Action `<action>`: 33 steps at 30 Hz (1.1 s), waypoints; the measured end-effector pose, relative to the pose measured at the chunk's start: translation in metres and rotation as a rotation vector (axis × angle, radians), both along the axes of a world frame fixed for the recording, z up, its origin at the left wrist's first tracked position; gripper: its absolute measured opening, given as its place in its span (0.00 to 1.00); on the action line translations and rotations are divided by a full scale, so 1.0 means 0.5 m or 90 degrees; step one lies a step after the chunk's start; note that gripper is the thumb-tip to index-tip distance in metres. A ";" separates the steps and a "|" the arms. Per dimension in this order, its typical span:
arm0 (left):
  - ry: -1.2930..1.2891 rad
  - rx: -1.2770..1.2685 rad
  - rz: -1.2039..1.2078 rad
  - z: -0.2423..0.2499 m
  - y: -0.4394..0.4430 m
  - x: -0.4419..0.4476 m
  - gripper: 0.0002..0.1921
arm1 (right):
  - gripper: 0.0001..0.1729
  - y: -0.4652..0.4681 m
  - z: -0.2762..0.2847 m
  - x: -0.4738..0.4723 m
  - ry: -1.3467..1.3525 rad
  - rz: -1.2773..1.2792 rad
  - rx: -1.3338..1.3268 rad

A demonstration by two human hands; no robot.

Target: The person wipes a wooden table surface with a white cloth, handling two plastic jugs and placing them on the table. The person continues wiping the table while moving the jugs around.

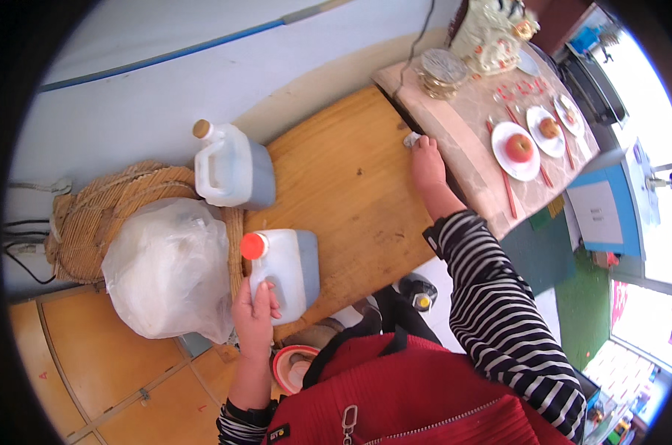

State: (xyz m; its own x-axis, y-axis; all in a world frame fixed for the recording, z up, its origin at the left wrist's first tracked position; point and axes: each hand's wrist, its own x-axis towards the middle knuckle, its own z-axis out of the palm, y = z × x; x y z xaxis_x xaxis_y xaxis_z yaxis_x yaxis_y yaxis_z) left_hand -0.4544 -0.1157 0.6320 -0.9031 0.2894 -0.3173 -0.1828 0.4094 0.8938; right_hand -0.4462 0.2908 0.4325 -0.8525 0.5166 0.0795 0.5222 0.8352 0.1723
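Observation:
My left hand (256, 316) is curled around the handle of a translucent plastic jug (287, 272) with a red cap. Dark liquid fills part of this jug, which stands near the front left edge of a wooden tabletop (347, 183). At the tabletop's right end, my right hand (429, 161) pinches a crumpled white wad (411, 139), a cloth or tissue, against the wood. A second plastic jug (233, 167), with a brown cap and dark liquid, stands by the wall.
Left of the jugs, a bulging clear plastic bag (169, 272) leans on a woven stalk mat (119, 222). A cloth-covered table (469, 161) adjoins on the right, bearing plates with an apple (519, 148), red chopsticks (501, 172) and a ceramic figure (491, 41). Below sits a red-rimmed basin (283, 370).

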 end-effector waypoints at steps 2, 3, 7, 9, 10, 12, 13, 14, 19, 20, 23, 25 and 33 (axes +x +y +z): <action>0.022 -0.002 -0.011 -0.004 -0.001 -0.002 0.11 | 0.16 -0.031 0.014 0.111 0.042 -0.023 -0.094; 0.025 0.005 -0.015 -0.006 -0.002 -0.001 0.11 | 0.16 -0.049 0.024 0.165 0.080 -0.028 -0.124; 0.030 0.012 -0.011 -0.010 -0.003 -0.004 0.12 | 0.16 -0.105 0.059 0.323 0.073 -0.089 -0.200; 0.022 0.006 -0.009 -0.009 -0.004 -0.001 0.12 | 0.16 -0.107 0.058 0.315 0.047 -0.088 -0.180; 0.021 0.006 -0.011 -0.008 -0.004 -0.002 0.12 | 0.17 -0.102 0.051 0.287 0.025 -0.084 -0.159; 0.030 -0.005 -0.020 -0.005 -0.003 -0.005 0.12 | 0.16 -0.076 0.028 0.197 0.091 -0.086 -0.177; 0.036 -0.016 -0.024 -0.004 -0.003 -0.006 0.12 | 0.16 -0.063 0.015 0.148 0.153 -0.111 -0.240; 0.041 -0.027 -0.022 -0.004 -0.004 -0.004 0.12 | 0.15 -0.050 0.005 0.110 0.169 -0.057 -0.177; 0.035 -0.013 -0.021 -0.006 -0.005 -0.006 0.12 | 0.13 -0.043 0.001 0.146 0.266 0.040 -0.202; 0.037 -0.009 -0.013 -0.006 -0.005 -0.005 0.12 | 0.16 -0.057 0.007 0.195 0.230 0.026 -0.191; 0.055 -0.018 -0.014 -0.008 -0.003 -0.004 0.12 | 0.22 -0.134 0.008 0.335 0.162 -0.040 -0.207; 0.061 -0.018 -0.013 -0.008 -0.002 -0.004 0.12 | 0.26 -0.200 -0.004 0.383 0.141 -0.078 -0.195; 0.061 0.001 -0.028 -0.012 -0.005 -0.008 0.13 | 0.15 -0.157 0.046 0.263 0.142 0.070 -0.318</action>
State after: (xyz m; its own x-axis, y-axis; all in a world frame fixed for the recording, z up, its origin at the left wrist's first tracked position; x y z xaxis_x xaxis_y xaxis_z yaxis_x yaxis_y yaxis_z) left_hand -0.4581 -0.1181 0.6263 -0.9155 0.3305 -0.2295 -0.0779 0.4141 0.9069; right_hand -0.3145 0.2122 0.4554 -0.8943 0.4463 0.0326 0.4053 0.8388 -0.3636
